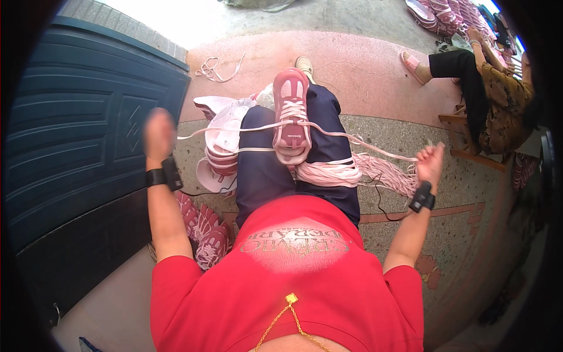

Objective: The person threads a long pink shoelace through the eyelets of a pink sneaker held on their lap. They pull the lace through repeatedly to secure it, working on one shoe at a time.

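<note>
A pink and white sneaker upper (pixel 291 132) rests between my knees, its toe pointing away from me. White lacing crosses its front part. From its upper eyelets a pale pink shoelace (pixel 352 139) stretches out to both sides. My right hand (pixel 430 161), raised at the right, is closed on one end of the lace. At the left my left hand (pixel 159 134) is held up and smeared by motion. The other lace end reaches toward it, but its fingers cannot be made out. A bundle of pink laces (pixel 328 174) lies across my right thigh.
Stacked pink and white shoe uppers (pixel 226 144) stand beside my left leg, with more pink uppers (pixel 208 234) below them. A dark blue door (pixel 99 111) is close on the left. One loose lace (pixel 220 68) lies ahead. Another person (pixel 498 100) sits on a wooden stool at right.
</note>
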A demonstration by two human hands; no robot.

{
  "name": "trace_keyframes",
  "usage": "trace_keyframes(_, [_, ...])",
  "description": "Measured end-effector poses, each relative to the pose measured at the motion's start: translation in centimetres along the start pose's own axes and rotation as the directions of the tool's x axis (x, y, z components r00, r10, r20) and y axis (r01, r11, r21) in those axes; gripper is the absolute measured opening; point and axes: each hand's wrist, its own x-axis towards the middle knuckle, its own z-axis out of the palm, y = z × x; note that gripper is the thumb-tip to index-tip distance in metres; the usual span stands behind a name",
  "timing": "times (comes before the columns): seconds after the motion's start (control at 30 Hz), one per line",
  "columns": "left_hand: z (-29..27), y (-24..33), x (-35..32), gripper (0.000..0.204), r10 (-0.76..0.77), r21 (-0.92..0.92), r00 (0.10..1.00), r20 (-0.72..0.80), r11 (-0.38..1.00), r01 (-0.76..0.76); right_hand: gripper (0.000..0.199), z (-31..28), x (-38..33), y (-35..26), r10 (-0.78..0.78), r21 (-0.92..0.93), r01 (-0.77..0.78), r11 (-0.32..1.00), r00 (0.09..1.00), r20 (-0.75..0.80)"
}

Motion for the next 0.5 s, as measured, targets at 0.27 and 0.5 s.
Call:
trace_keyframes(0.27, [15.5,-5.8,-5.0,0.016,-0.151,0.378,0.876,0.459,0.925,-0.039,0.021,18.3,-5.1,16.4,0.156,-0.628,0.745,0.225,0.609,0.778])
trace_keyframes(0.5, [17.2,-5.7,-7.8,0.021,-0.191,0.552,0.863,0.468,0.825,-0.116,0.012,20.6,-4.7,19.4,0.353,-0.168,0.980,-0.107,0.195,0.915])
